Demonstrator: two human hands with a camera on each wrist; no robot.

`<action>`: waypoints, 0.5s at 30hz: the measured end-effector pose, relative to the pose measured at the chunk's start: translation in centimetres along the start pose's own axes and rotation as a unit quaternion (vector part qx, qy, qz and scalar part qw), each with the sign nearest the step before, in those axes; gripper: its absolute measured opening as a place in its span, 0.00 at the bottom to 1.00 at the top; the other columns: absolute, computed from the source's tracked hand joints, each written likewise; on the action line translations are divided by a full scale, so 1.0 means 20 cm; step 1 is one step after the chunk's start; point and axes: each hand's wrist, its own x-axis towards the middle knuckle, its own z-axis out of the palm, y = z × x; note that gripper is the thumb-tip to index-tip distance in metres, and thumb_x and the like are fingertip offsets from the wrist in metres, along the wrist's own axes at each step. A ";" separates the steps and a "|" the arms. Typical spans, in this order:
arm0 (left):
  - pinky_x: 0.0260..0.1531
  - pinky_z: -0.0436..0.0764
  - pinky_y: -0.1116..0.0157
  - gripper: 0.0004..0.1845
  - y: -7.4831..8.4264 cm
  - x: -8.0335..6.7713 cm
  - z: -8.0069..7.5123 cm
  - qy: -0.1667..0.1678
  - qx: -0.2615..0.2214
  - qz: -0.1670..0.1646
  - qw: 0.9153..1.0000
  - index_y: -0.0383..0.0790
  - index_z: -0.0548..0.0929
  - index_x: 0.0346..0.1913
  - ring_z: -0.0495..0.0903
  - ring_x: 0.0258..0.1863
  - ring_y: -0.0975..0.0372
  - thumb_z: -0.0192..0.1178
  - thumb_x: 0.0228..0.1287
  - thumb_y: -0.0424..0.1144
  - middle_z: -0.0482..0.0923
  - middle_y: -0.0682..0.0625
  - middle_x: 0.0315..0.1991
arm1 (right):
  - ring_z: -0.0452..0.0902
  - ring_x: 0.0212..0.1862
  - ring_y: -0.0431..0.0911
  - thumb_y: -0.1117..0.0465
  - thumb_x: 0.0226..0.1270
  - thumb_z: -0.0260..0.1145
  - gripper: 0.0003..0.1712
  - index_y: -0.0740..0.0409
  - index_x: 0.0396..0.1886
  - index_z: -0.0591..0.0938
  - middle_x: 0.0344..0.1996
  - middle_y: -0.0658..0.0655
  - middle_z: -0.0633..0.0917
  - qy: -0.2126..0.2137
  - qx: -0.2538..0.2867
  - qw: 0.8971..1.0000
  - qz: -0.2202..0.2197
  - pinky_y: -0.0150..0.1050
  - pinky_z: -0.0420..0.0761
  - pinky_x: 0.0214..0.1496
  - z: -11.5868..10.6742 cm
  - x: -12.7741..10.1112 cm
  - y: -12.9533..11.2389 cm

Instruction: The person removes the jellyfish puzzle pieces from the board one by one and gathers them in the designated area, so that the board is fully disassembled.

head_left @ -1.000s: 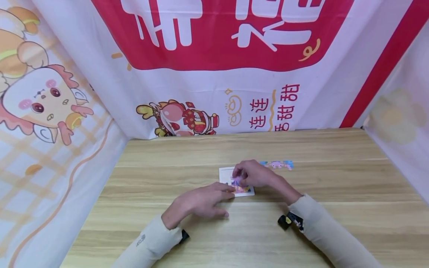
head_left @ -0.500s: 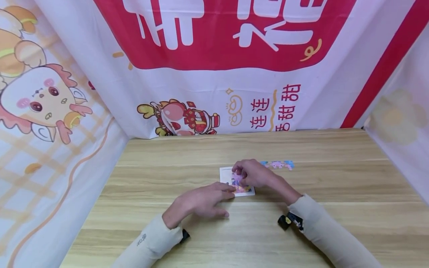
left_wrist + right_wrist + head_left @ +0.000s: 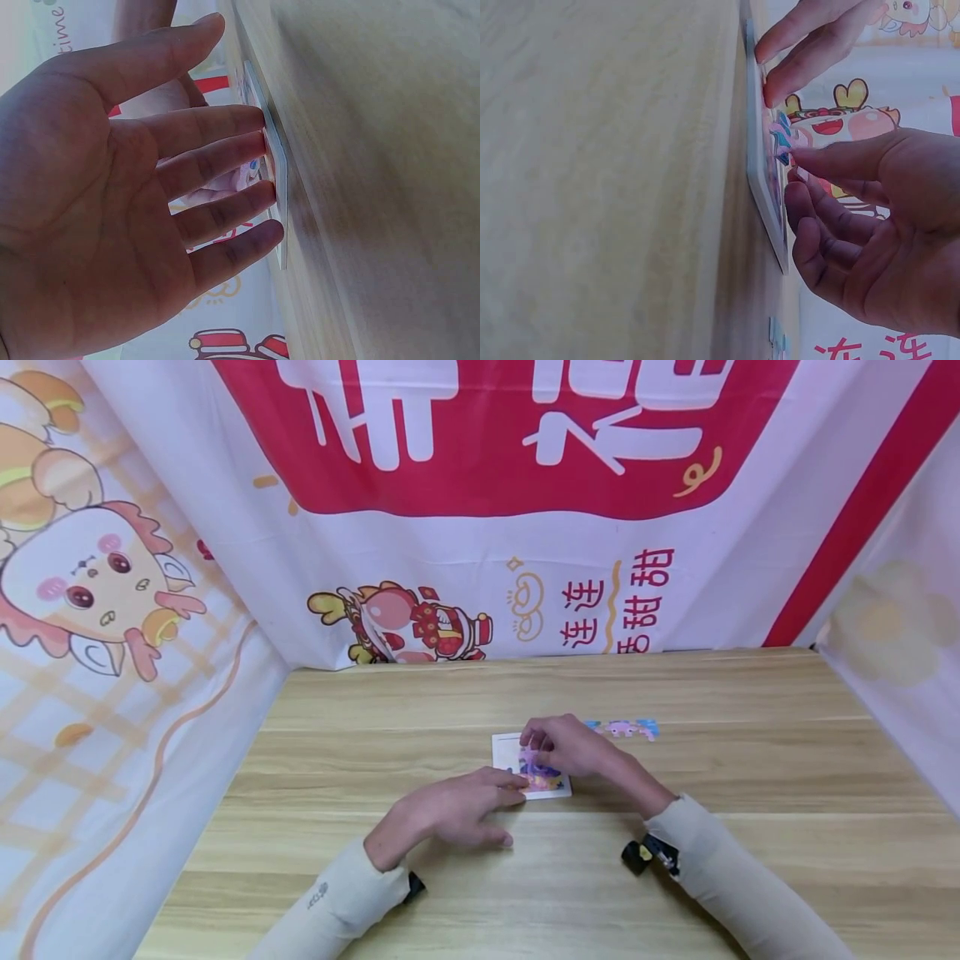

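head view: on the table [image 3: 675,860] lies a small white puzzle tray [image 3: 504,748]; the left hand [image 3: 450,810] rests flat beside it, fingertips touching its near left edge, while the right hand [image 3: 570,747] pinches a puzzle piece [image 3: 534,758] over the tray. loose pieces [image 3: 622,727] lie just right of it. left wrist view: the left hand's fingers [image 3: 225,169] are spread and straight, tips against the tray [image 3: 279,161]. right wrist view: the right hand [image 3: 870,232] pinches the piece [image 3: 782,139] against the tray [image 3: 761,172].
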 end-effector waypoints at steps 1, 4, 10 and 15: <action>0.85 0.63 0.56 0.34 0.00 0.00 0.00 0.001 0.002 0.000 1.000 0.43 0.74 0.78 0.59 0.85 0.57 0.66 0.76 0.53 0.61 0.54 0.86 | 0.83 0.43 0.43 0.67 0.75 0.70 0.10 0.51 0.51 0.87 0.41 0.50 0.88 0.002 0.001 1.000 -0.004 0.40 0.86 0.49 0.00 0.00 0.00; 0.85 0.62 0.56 0.34 0.00 0.00 0.00 0.002 0.007 0.002 1.000 0.44 0.75 0.78 0.60 0.85 0.56 0.66 0.76 0.53 0.61 0.54 0.86 | 0.82 0.42 0.43 0.66 0.77 0.67 0.08 0.51 0.49 0.87 0.39 0.50 0.88 0.007 0.013 1.000 -0.012 0.39 0.84 0.47 -0.02 0.00 0.01; 0.85 0.62 0.56 0.34 -0.01 0.00 0.01 -0.003 0.006 0.000 1.000 0.44 0.74 0.79 0.59 0.85 0.56 0.66 0.76 0.53 0.60 0.55 0.86 | 0.81 0.42 0.43 0.65 0.78 0.66 0.08 0.50 0.49 0.88 0.39 0.50 0.87 0.007 0.033 0.999 -0.011 0.38 0.82 0.47 -0.03 -0.01 0.02; 0.85 0.62 0.55 0.35 -0.01 0.00 0.00 0.000 0.010 0.000 1.000 0.44 0.74 0.79 0.60 0.85 0.55 0.67 0.75 0.53 0.60 0.53 0.86 | 0.81 0.43 0.44 0.64 0.79 0.66 0.07 0.51 0.49 0.88 0.40 0.50 0.88 0.006 0.046 0.999 -0.005 0.39 0.82 0.48 -0.06 -0.03 0.04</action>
